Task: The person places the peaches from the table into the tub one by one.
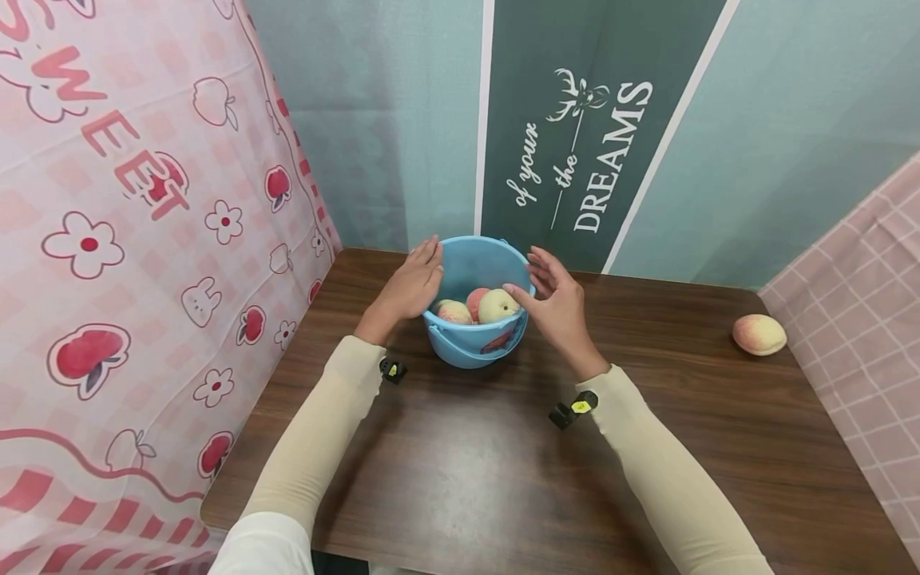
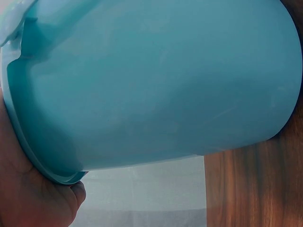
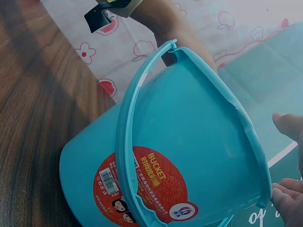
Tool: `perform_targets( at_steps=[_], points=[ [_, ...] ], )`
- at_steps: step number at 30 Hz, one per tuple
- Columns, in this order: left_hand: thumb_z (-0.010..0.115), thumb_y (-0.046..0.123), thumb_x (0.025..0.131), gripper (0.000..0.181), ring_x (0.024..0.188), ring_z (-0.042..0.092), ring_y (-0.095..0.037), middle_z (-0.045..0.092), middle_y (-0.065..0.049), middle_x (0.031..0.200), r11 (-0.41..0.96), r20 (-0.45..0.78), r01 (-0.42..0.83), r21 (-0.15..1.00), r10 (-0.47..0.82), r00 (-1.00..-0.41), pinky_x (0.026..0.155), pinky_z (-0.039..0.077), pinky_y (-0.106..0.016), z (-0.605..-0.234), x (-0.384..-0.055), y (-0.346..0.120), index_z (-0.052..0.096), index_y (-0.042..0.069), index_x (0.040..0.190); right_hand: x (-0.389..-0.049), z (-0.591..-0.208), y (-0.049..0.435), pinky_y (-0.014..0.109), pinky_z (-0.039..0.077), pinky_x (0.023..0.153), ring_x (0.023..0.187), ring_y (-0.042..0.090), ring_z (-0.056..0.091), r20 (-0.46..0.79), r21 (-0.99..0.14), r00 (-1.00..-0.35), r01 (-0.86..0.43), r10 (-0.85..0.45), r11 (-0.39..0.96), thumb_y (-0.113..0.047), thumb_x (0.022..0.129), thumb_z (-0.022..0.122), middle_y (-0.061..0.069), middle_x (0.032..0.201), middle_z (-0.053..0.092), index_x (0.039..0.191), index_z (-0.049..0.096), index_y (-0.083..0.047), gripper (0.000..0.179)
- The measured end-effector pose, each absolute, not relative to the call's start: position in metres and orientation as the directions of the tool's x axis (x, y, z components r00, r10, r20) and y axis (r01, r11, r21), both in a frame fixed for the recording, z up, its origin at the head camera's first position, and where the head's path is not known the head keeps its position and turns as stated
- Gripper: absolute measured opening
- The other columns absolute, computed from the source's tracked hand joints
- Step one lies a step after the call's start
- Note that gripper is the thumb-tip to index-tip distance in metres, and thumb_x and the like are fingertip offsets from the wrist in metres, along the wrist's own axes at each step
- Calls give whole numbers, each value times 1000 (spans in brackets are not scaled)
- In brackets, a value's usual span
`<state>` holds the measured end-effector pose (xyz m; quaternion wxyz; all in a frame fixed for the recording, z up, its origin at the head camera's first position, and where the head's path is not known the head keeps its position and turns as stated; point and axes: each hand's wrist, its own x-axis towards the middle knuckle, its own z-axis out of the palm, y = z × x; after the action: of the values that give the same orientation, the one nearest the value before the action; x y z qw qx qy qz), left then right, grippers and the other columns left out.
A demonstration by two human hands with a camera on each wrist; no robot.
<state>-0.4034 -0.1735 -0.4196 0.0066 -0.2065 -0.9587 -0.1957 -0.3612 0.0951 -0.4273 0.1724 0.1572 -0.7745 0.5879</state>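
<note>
A blue bucket stands on the table, its handle hanging down over a red label. Inside the bucket are a pale peach, a redder peach and another peach partly hidden by the wall. On the left side of the rim rests my left hand, fingers extended and together. My right hand is at the right side of the rim, fingers loosely bent and thumb apart from them; the right wrist view shows fingertips at the rim.
A lone peach lies at the far right of the brown wooden table. A pink patterned cloth hangs along the left, a teal cloth behind, and a pink checked cloth on the right.
</note>
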Motion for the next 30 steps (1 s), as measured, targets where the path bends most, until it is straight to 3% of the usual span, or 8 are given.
perform_targets(
  at_steps=[7, 25, 30],
  points=[
    [20, 28, 112, 57, 157, -3, -24, 1, -13, 170, 841, 84, 391, 375, 389, -918, 125, 1, -38, -417, -404, -172, 10, 1, 161, -350, -413, 97, 48, 45, 105, 130, 40, 56, 455, -860, -889, -452, -45, 234, -2, 84, 82, 22, 141, 57, 147, 49, 1, 70],
    [15, 34, 111, 60, 157, -4, -24, 2, -13, 170, 842, 90, 383, 378, 379, -921, 125, 1, -39, -418, -404, -172, 10, 1, 161, -343, -414, 126, 48, 45, 106, 129, 37, 57, 408, -879, -913, -388, 17, 277, -3, 86, 81, 21, 142, 57, 146, 50, 1, 68],
    [15, 35, 111, 60, 156, -4, -23, 0, -11, 170, 847, 83, 378, 375, 375, -923, 125, 2, -40, -418, -405, -171, 10, 1, 161, -343, -418, 135, 46, 44, 107, 132, 42, 54, 392, -882, -919, -367, 29, 297, -8, 88, 80, 22, 145, 54, 148, 49, -2, 67]
  ],
)
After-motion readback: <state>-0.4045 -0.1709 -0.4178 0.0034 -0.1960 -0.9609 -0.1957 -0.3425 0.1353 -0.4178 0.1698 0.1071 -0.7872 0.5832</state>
